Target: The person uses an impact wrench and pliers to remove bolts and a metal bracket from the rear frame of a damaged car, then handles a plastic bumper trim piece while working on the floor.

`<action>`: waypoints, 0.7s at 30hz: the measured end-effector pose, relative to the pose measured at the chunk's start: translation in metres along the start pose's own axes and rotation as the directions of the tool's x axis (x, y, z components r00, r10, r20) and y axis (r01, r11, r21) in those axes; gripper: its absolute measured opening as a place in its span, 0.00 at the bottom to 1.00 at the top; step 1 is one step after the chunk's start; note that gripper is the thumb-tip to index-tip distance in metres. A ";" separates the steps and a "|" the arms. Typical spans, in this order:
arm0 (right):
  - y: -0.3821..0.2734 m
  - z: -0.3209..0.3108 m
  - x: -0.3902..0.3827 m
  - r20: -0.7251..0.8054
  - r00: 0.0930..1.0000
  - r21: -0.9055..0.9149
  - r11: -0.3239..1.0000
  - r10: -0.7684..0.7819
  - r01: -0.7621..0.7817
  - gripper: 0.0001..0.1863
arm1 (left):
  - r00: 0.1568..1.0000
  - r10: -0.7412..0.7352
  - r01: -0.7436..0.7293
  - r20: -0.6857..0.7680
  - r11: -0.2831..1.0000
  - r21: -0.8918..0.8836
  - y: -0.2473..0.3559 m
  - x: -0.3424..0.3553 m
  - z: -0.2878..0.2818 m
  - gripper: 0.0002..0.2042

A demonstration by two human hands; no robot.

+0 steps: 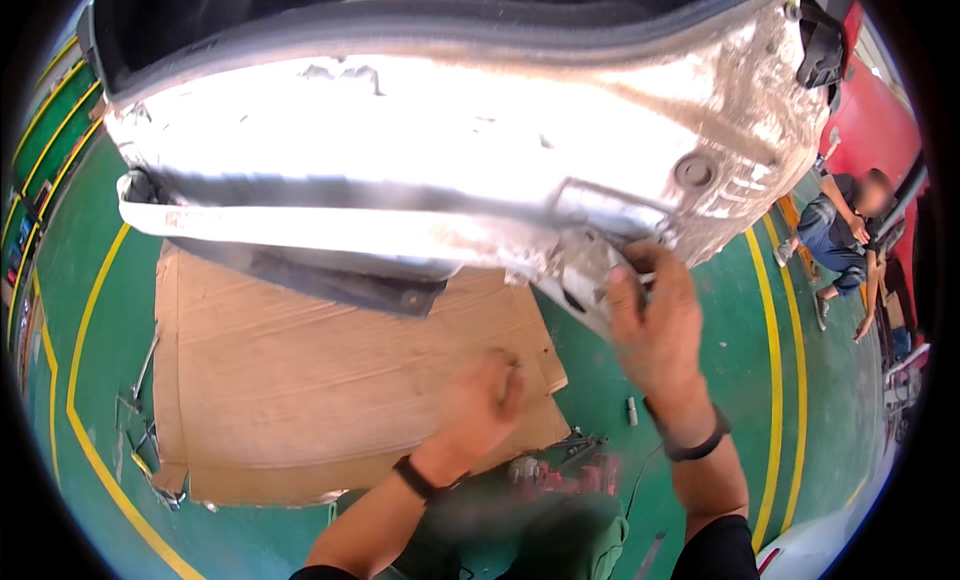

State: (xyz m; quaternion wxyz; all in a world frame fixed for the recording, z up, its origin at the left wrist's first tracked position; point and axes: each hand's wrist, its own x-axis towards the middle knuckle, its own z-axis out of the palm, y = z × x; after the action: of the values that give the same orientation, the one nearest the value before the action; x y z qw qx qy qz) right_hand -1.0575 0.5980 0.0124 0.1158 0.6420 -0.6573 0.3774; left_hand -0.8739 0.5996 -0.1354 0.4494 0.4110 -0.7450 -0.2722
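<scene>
A large white, scuffed car body panel (420, 150) fills the upper part of the head view, with a dark rubber edge along its top. My right hand (655, 320) is raised against the panel's lower right corner, thumb and fingers pinching a bent metal tab (590, 265) there. My left hand (480, 405) hangs lower, blurred, fingers curled with nothing visible in them, above a sheet of brown cardboard (300, 380) lying on the green floor. Both wrists wear dark bands.
Yellow lines mark the green floor (90, 310). Small tools and parts lie near the cardboard's left edge (140, 430) and by my knees (570, 465). Another person (845, 235) crouches at the right beside a red vehicle (875, 120).
</scene>
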 end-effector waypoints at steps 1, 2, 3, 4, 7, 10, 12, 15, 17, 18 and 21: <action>-0.002 0.008 0.004 -0.022 0.999 -0.042 0.998 -0.042 0.042 0.15 | 0.999 -0.003 0.003 -0.053 1.000 0.011 0.004 0.007 -0.023 0.06; -0.004 0.014 0.006 -0.035 0.996 -0.089 0.993 -0.083 0.079 0.16 | 0.988 0.067 -0.059 -0.139 0.996 0.061 0.009 0.017 -0.044 0.07; -0.006 0.017 0.005 -0.038 0.992 -0.141 0.984 -0.117 0.111 0.16 | 0.968 0.133 -0.112 -0.215 0.988 0.110 0.015 0.027 -0.066 0.08; -0.004 0.017 0.004 -0.039 0.998 -0.113 0.992 -0.055 0.050 0.16 | 0.949 0.189 -0.150 -0.252 0.975 0.165 0.021 0.041 -0.085 0.09; 0.004 0.019 -0.001 -0.126 0.978 0.044 0.985 0.168 -0.164 0.13 | 0.865 0.343 -0.239 -0.367 0.924 0.300 0.022 0.094 -0.129 0.10; 0.002 0.014 0.003 0.076 0.849 0.113 0.842 0.523 -0.528 0.11 | 0.867 0.409 -0.247 -0.283 0.848 0.469 0.011 0.138 -0.169 0.10; 0.002 0.017 0.004 0.025 0.885 0.017 0.885 0.465 -0.465 0.10 | 0.877 0.434 -0.260 -0.207 0.790 0.555 -0.005 0.159 -0.188 0.06; -0.001 0.015 0.006 -0.016 0.908 -0.078 0.905 0.418 -0.418 0.11 | 0.916 0.395 -0.283 -0.070 0.759 0.587 -0.043 0.166 -0.209 0.04; -0.004 0.020 0.008 -0.027 0.925 -0.108 0.919 0.378 -0.379 0.11 | 0.886 0.457 -0.329 -0.078 0.738 0.589 -0.057 0.164 -0.207 0.09; -0.005 0.022 0.009 -0.036 0.937 -0.120 0.929 0.349 -0.350 0.11 | 0.892 0.445 -0.316 -0.076 0.736 0.599 -0.060 0.164 -0.208 0.09; -0.009 0.021 0.011 -0.024 0.936 -0.146 0.925 0.350 -0.350 0.10 | 0.903 0.423 -0.284 -0.069 0.711 0.644 -0.070 0.158 -0.209 0.13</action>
State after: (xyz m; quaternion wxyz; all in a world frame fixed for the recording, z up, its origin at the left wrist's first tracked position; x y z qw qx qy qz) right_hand -1.0438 0.5774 0.0082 0.0932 0.5045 -0.7876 0.3413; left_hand -0.7019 0.4206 -0.0257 0.4095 0.4107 -0.8051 0.1245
